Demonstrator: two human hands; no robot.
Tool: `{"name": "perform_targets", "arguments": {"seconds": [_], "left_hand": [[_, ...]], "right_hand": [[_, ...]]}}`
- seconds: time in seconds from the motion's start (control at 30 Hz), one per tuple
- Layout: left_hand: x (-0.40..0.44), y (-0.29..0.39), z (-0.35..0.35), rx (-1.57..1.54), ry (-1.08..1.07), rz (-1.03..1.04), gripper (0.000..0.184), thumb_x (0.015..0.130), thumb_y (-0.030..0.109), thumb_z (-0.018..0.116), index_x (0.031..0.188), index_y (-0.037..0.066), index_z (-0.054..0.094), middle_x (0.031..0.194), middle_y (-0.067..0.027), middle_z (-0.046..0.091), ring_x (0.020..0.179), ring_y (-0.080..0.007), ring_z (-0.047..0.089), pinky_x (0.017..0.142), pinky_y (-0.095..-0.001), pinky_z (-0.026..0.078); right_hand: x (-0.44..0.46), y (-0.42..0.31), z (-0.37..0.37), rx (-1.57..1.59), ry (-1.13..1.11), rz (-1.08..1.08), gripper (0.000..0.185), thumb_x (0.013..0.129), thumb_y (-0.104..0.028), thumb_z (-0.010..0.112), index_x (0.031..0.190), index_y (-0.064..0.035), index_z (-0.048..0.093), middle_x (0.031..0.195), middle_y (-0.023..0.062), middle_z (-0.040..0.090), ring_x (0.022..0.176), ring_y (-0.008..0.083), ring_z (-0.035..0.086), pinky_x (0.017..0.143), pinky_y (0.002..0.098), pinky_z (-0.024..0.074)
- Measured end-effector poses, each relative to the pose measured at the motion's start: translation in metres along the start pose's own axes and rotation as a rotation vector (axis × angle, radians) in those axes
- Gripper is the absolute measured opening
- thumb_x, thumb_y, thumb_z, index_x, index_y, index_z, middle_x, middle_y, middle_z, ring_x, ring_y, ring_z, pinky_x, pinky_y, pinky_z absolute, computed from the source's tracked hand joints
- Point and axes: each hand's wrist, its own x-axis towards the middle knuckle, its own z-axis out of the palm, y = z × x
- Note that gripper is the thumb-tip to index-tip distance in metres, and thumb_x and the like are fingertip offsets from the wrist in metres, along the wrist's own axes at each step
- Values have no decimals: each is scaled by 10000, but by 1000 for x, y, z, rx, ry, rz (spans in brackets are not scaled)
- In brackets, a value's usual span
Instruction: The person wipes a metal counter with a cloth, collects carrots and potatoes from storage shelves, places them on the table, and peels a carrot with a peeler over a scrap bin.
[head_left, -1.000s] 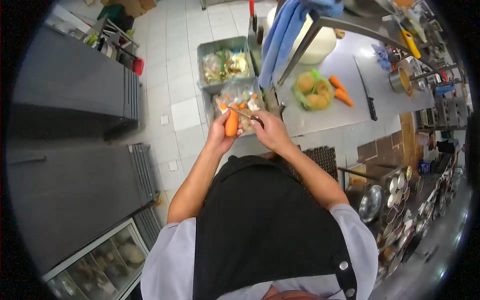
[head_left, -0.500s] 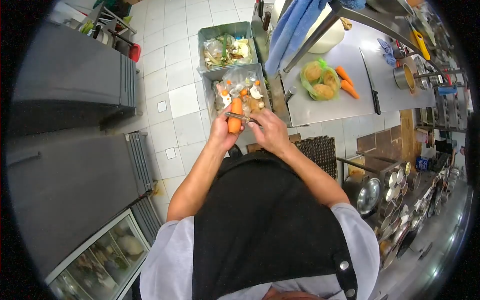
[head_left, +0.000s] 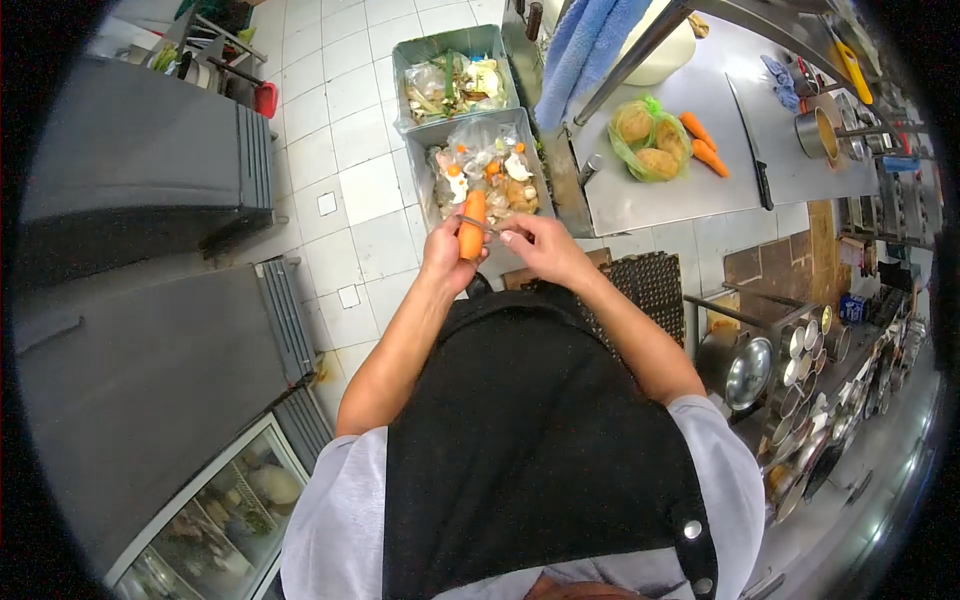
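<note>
My left hand (head_left: 446,250) is wrapped round an orange carrot (head_left: 471,238), holding it lengthwise with its far end pointing away from me. A metal peeler (head_left: 478,224) lies crosswise over the carrot, touching its upper side. My right hand (head_left: 550,250) grips the peeler's handle, which the fingers mostly cover. Both hands are just above the near edge of a grey bin (head_left: 417,178), lined with clear plastic and holding carrot pieces, peelings and other scraps.
Behind it stands a second bin (head_left: 399,85) of scraps. On the steel table (head_left: 635,212) at right lie a green bag of potatoes (head_left: 655,160), two carrots (head_left: 710,158) and a long knife (head_left: 763,185). A blue towel (head_left: 570,65) hangs by the bins. Dark cabinets (head_left: 150,340) line the left.
The peeler has slid slightly along the carrot towards its far end, and my right hand has moved with it. My left hand keeps its hold. The whole view has shifted a little.
</note>
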Motion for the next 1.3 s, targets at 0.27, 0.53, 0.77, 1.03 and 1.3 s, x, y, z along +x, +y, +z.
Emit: {"name": "perform_targets", "arguments": {"seconds": [0.27, 0.53, 0.77, 1.03, 1.3], "left_hand": [[18, 0, -14, -107, 41, 0, 353, 1094, 369, 411, 1302, 113, 537, 971, -91, 624, 762, -201, 593, 602, -334, 483], [41, -2, -40, -122, 104, 43, 345, 1094, 374, 423, 1247, 93, 551, 927, -74, 619, 745, -195, 586, 572, -322, 472], [33, -15, -47, -18, 73, 39, 348, 1087, 350, 396, 1260, 107, 575, 938, -54, 620, 728, -163, 588, 576, -288, 491], [65, -7, -59, -183, 49, -26, 343, 1094, 368, 421, 1182, 79, 585, 916, -68, 612, 752, -211, 597, 616, -334, 503], [68, -3, -55, -112, 125, 6, 369, 1105, 371, 389, 1187, 64, 576, 915, -78, 615, 745, -212, 587, 604, -340, 494]], "right_hand": [[-11, -18, 16, -403, 162, -172, 250, 934, -214, 663, 1164, -140, 726, 956, 124, 674, 886, 354, 672, 738, 467, 553], [21, 19, 36, -471, 160, -305, 256, 894, -239, 655, 1124, -154, 729, 983, 136, 698, 895, 357, 678, 748, 497, 546], [76, 97, 34, -248, 41, 95, 339, 946, -299, 592, 1168, -97, 748, 982, 196, 705, 897, 398, 693, 773, 500, 544], [40, 46, 47, -328, 183, -116, 289, 963, -216, 585, 1169, -88, 743, 947, 204, 691, 891, 405, 673, 797, 497, 533], [38, 35, 43, -235, 87, -33, 295, 975, -240, 577, 1120, -41, 740, 885, 218, 694, 907, 404, 678, 794, 476, 527]]}}
